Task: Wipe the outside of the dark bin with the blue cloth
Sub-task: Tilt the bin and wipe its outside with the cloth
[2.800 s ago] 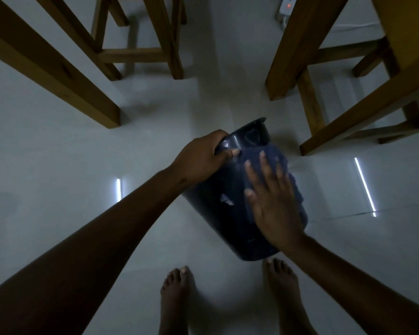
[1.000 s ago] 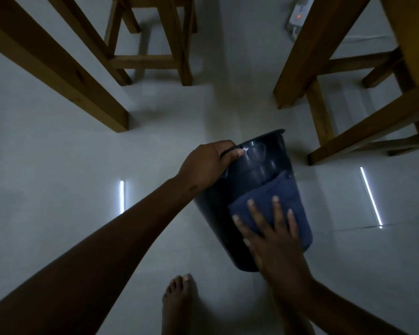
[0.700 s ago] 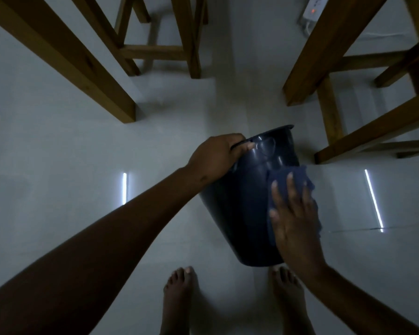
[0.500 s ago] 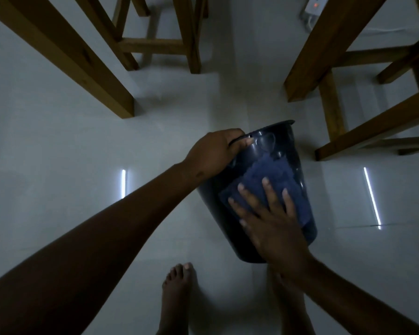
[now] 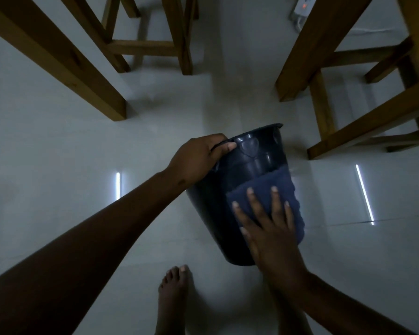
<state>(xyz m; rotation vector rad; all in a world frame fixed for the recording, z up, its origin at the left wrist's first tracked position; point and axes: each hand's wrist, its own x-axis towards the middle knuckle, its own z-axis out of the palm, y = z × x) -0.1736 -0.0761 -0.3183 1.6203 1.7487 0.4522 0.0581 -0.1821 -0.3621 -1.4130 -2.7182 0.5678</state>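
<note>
Blue cloth [image 5: 271,189] under our spread right hand [image 5: 273,235] wipes the bin [image 5: 218,213]; left hand [image 5: 196,160] grips the rim. Next, rotate it.

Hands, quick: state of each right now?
Left hand: closed, gripping the bin at its rim.
Right hand: open, flat, fingers spread, pressing the cloth on the bin's side.

home interior | pale tiled floor [image 5: 58,141] | wooden furniture legs [image 5: 65,61] | power strip [image 5: 302,6]
</note>
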